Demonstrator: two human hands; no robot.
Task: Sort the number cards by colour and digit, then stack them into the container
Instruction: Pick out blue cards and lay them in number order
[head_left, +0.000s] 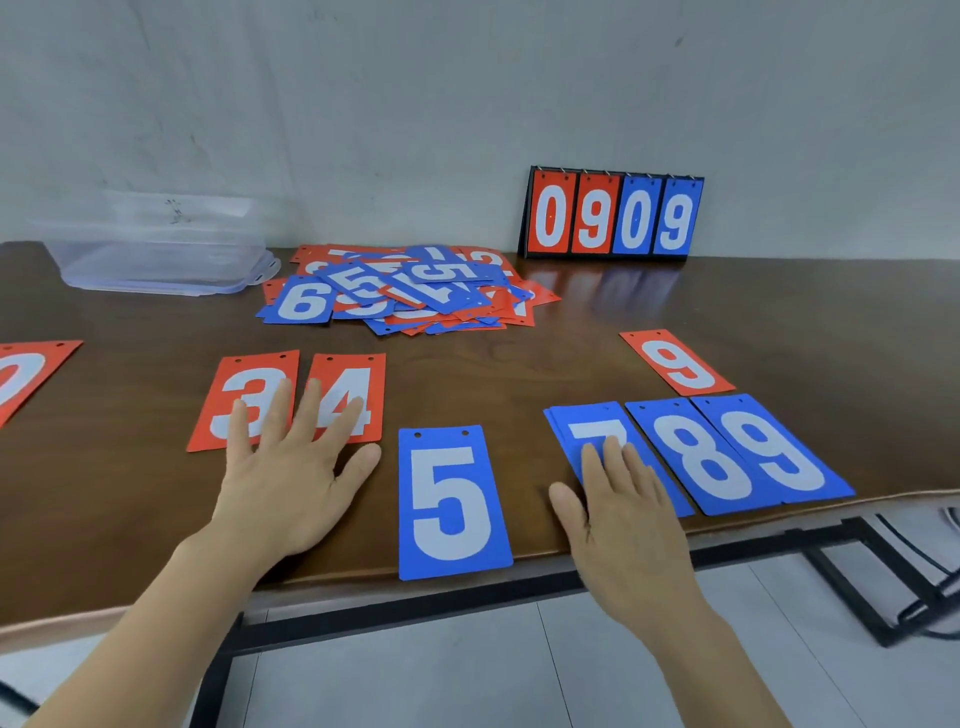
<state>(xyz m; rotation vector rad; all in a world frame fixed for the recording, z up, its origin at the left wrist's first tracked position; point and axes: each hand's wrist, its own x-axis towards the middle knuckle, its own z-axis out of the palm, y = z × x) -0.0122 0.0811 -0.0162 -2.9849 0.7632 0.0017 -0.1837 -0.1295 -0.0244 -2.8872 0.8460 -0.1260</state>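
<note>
Sorting in progress on a brown table. Rests the left hand flat, fingers straight and spread, across red 3 and red 4, which lie side by side at near left. Lays the right hand flat as well, fingertips on blue 7; grips nothing with either hand.

Shows blue 8 and blue 9 overlapping just right of blue 7, blue 5 between the hands with its near end past the table edge, red 9 just beyond the blue row, and red 0 at far left, half out of view. Leaves a mixed pile unsorted farther back, beside the clear container at far left. Sets a flip scoreboard against the wall at far right.

Looks like thin, light, fairly stiff plastic sheet, smooth-faced and lying dead flat on a polished top: probably awkward to pinch from above and apt to skate under a palm. Better, by the look of it, to slide a card to the near edge and take the overhang, or to lift a corner by the two punched holes. Likely to slip apart when stacked, so worth squaring by the long edges.
</note>
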